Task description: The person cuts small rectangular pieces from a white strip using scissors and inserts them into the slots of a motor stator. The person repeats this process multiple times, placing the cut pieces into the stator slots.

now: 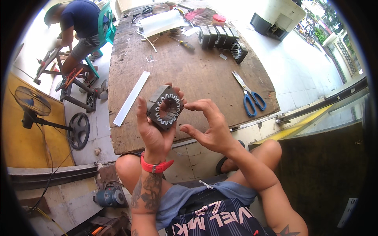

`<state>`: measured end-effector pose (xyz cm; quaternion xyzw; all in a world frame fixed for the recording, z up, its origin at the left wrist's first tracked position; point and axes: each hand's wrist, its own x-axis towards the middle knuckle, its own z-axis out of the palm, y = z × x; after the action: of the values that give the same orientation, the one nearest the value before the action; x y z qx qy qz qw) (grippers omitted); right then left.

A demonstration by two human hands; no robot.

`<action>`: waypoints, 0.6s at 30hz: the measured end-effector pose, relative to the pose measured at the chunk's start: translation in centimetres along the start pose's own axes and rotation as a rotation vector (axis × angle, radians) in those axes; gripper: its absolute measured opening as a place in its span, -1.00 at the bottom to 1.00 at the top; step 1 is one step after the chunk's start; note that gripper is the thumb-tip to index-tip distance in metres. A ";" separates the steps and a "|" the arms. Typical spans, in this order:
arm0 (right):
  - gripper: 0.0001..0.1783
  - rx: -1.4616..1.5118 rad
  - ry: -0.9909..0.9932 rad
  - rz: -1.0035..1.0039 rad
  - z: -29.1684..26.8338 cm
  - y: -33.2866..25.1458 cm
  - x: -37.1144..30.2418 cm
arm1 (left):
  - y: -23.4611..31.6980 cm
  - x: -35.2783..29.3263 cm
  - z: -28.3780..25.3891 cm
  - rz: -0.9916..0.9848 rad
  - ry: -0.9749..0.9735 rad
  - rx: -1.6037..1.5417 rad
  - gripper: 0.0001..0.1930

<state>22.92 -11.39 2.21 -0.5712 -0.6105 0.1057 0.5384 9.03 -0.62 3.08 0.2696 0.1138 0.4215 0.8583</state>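
Observation:
My left hand, with a red watch on its wrist, holds up a dark metal motor stator core over the table's near edge. White slot liners ring its round opening, which faces me. My thumb is on its left side and the fingertips show behind it. Close by on the right is my right hand, its thumb and index finger spread apart beside the core. Whether the index fingertip touches the core I cannot tell. To the left lies a long strip of white insulation paper.
On the wooden table are blue-handled scissors, more stator cores, a screwdriver and white sheets. Beyond its left side, a person bends forward by a green chair. A fan stands at left.

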 end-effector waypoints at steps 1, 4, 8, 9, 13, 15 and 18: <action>-0.39 -0.020 0.009 -0.021 -0.3 -0.1 0.1 | 0.1 0.0 -0.1 0.010 0.010 0.074 -0.15; -0.35 -0.230 -0.023 -0.156 -1.3 -0.3 0.3 | 0.5 0.0 -0.6 0.083 0.011 0.327 -0.15; -0.30 -0.587 -0.264 -0.228 -1.2 -1.2 -0.3 | 1.1 0.1 -1.0 0.067 -0.116 0.516 -0.22; -0.31 -0.621 -0.303 -0.206 -0.8 -1.3 -0.4 | 0.9 0.0 -0.9 0.074 -0.122 0.541 -0.23; -0.34 -0.572 -0.343 -0.066 -0.1 -1.4 -0.6 | 0.4 -0.3 -0.4 0.056 -0.129 0.645 -0.35; -0.28 -0.541 -0.325 -0.065 -0.2 -1.4 -0.6 | 0.3 -0.3 -0.1 -0.018 -0.060 0.560 -0.36; -0.05 -0.326 -0.014 -0.048 -0.2 -1.4 -0.4 | 0.0 -0.3 0.1 -0.017 -0.019 0.546 -0.35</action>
<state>22.20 -12.24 3.14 -0.6355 -0.6367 -0.0036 0.4367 8.95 -0.89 3.18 0.4942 0.2175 0.3654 0.7583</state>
